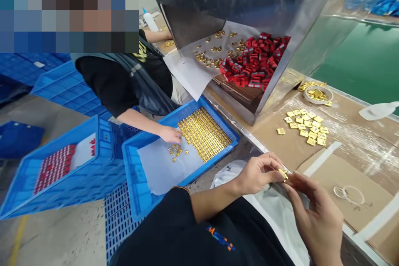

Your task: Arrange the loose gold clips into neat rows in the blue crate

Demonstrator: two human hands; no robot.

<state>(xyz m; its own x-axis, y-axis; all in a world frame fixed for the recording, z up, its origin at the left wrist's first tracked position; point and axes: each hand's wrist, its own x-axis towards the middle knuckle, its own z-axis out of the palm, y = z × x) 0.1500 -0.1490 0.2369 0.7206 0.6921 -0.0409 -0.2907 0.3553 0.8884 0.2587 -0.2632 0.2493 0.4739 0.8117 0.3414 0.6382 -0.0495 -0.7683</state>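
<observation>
A small shiny gold piece (pixel 283 174) is pinched between the thumb and fingers of my left hand (pixel 258 173), above my lap. My right hand (pixel 319 210) comes in from the right, its thumb and fingertips closed at the lower right edge of that same piece. Part of the piece is covered by my fingers. Beyond my hands, several flat gold pieces (pixel 307 124) lie loose on the cardboard-covered bench (pixel 286 149). Farther back on the bench stands a small round bowl (pixel 318 95) filled with more gold pieces.
To my left, a blue tray (pixel 127 160) holds rows of gold pieces, and a co-worker's hand (pixel 171 134) reaches into it. A metal-sided box (pixel 262 106) contains red pieces (pixel 254 62). A white bottle (pixel 378 111) lies at right. Another blue crate (pixel 96 133) stands far left.
</observation>
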